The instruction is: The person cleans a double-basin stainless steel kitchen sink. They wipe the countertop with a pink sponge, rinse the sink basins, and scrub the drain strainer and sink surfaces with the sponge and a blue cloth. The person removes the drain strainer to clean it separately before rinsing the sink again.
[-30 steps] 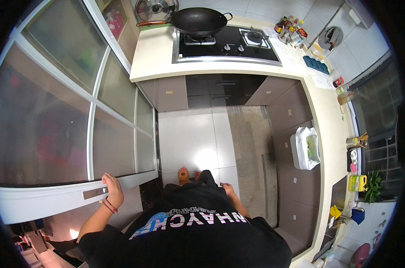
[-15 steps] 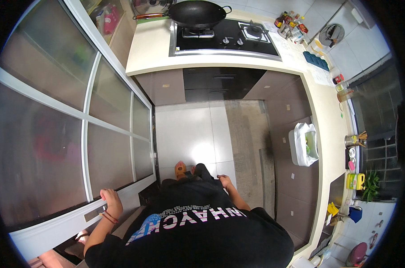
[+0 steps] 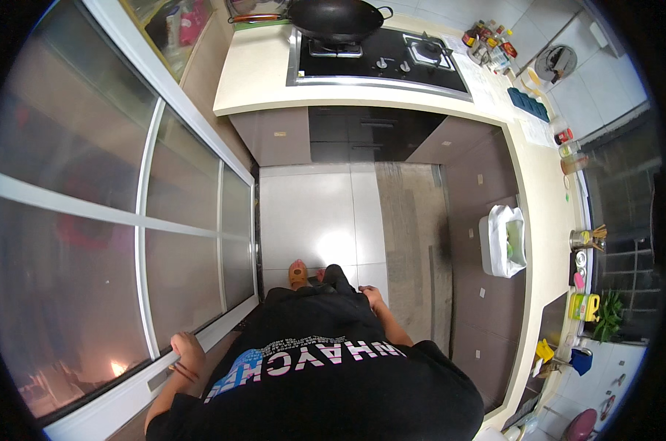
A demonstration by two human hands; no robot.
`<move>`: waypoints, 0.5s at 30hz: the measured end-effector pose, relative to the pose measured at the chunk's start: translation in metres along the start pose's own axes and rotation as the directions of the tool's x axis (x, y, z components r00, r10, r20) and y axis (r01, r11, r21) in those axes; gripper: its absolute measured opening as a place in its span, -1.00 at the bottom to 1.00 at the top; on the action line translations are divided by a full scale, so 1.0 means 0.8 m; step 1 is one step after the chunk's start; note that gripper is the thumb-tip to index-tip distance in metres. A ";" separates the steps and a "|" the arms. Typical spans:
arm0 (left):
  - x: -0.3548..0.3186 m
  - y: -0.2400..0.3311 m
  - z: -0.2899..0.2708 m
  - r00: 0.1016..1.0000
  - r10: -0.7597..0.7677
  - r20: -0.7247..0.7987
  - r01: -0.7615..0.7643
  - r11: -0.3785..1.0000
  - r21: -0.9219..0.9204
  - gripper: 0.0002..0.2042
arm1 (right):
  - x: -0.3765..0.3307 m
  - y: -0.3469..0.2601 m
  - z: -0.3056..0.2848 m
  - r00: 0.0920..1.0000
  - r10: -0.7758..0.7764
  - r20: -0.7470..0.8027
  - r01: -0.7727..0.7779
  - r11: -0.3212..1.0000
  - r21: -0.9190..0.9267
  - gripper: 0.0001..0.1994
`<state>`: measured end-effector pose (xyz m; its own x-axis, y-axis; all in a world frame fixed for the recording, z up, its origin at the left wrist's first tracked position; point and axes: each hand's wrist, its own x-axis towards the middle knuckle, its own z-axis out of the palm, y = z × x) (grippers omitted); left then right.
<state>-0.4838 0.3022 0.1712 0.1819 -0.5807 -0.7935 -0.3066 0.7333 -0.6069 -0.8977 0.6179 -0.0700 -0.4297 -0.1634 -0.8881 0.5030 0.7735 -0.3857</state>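
My left hand [image 3: 188, 348] is closed on the white frame of a glass door [image 3: 138, 309] at the left, its fingers curled at the frame's edge. A reddish band circles that wrist. Beside my dark clothing, my right hand [image 3: 372, 295] hangs low with curled fingers. Whether anything small is inside those fingers cannot be made out. The door's panes are frosted, and an orange glow shows in the lowest pane.
Ahead, a wok [image 3: 336, 20] sits on a black gas stove [image 3: 380, 60] on the cream counter [image 3: 256, 73]. A white-lined waste bin [image 3: 492, 242] hangs on the right cabinets. Bottles [image 3: 487, 44] stand in the far corner. Pale tiles [image 3: 307, 213] and a grey mat [image 3: 414, 228] cover the floor.
My left hand and the door frame have shifted a little to the right. The door now covers the lower-left gap where another person's foot showed. My right hand stays low beside my body.
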 end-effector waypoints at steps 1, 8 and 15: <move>-0.006 -0.002 -0.007 1.000 0.021 -0.023 -0.021 1.000 0.011 -0.72 | 0.000 0.000 -0.001 1.000 -0.002 -0.007 0.002 1.000 -0.001 -0.72; 0.014 -0.003 0.023 0.960 0.141 -0.242 -0.170 0.980 -0.103 -0.76 | 0.017 0.011 0.005 0.997 0.018 -0.070 -0.013 0.997 0.078 -0.74; 0.257 0.104 0.099 0.662 0.348 -0.663 -0.698 0.610 -0.376 -0.70 | -0.005 0.005 0.026 0.984 0.005 -0.178 0.009 0.997 0.075 -0.73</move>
<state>-0.3977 0.2717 -0.0462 -0.6059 -0.3637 -0.7075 -0.6655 0.7190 0.2003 -0.8783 0.6089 -0.0733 -0.5541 -0.0477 -0.8311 0.5539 0.7241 -0.4109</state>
